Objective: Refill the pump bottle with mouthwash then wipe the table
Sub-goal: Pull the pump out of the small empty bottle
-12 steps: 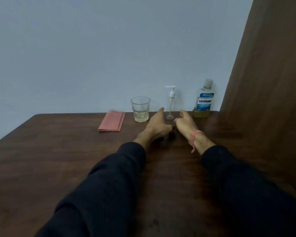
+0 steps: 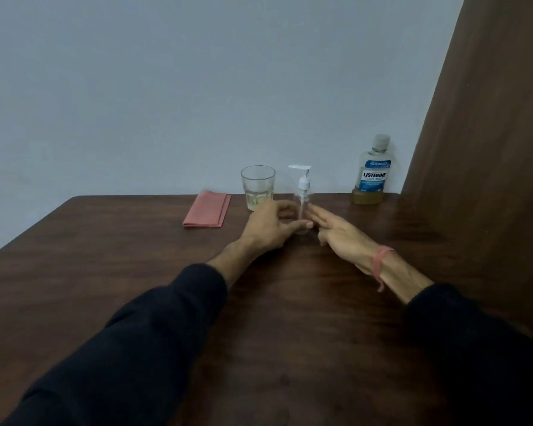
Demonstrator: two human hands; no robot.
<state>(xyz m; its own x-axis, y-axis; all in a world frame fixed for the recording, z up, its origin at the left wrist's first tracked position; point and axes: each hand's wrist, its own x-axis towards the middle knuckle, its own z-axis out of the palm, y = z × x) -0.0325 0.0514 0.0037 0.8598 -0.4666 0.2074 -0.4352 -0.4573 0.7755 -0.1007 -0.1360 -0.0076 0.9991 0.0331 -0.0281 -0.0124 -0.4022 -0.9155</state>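
A clear pump bottle with a white pump head stands upright near the table's far edge. My left hand curls around its lower body, thumb in front and fingers behind, touching it. My right hand lies just right of the bottle, fingers stretched toward its base, holding nothing. A mouthwash bottle with a blue label and a little yellowish liquid at the bottom stands at the far right. A folded pink cloth lies flat to the left. A glass with some pale liquid stands between the cloth and the pump bottle.
The dark wooden table runs up to a pale wall at the back. A brown wooden panel rises along the right side, close to the mouthwash bottle. A pink band circles my right wrist.
Both hands have reached further forward to the pump bottle. My left hand has closed around its lower part, and my right hand's fingers have come up beside its base.
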